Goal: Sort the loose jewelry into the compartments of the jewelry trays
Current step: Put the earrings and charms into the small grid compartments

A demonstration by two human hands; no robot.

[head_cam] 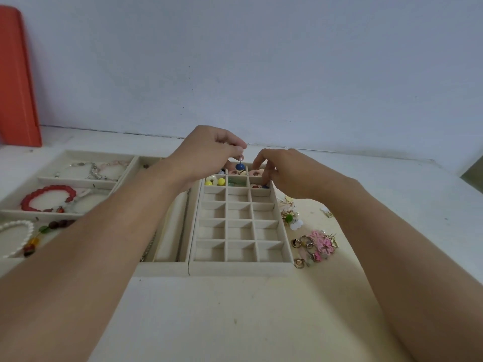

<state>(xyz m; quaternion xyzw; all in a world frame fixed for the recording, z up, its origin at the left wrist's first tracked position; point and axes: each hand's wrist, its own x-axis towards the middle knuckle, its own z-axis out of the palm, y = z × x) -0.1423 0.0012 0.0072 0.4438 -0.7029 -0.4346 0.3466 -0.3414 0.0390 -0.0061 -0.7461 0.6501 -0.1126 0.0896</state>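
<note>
While both arms reach forward over the table (235, 322), the left hand (206, 155) pinches the top of a blue bead earring (240, 166), which hangs from its curled fingertips above the far row of the grid tray (241, 266). The right hand (285, 171) sits just beside it, across a small gap; its fingers curve down into the tray's far right compartments, tips near a pink ring piece (254, 173), though whether they grip anything cannot be told. Far compartments hold yellow beads (215, 182), a green piece (234, 182) and pink pieces; the nearer rows hold nothing visible. Loose jewelry lies on the table right of the tray, well apart from both hands: pink flower earrings (322, 244) with gold hoops (304, 241), and a smaller cluster (290, 218) farther back. Left of the grid tray, touching it, a long-slot tray (163, 267) holds a chain (150, 246). Farther left, a bracelet tray (75, 182) holds a red bracelet (48, 198), a white bracelet (15, 237) and a pale chain bracelet (96, 169). An orange board (18, 82) leans against the wall (261, 61).
</note>
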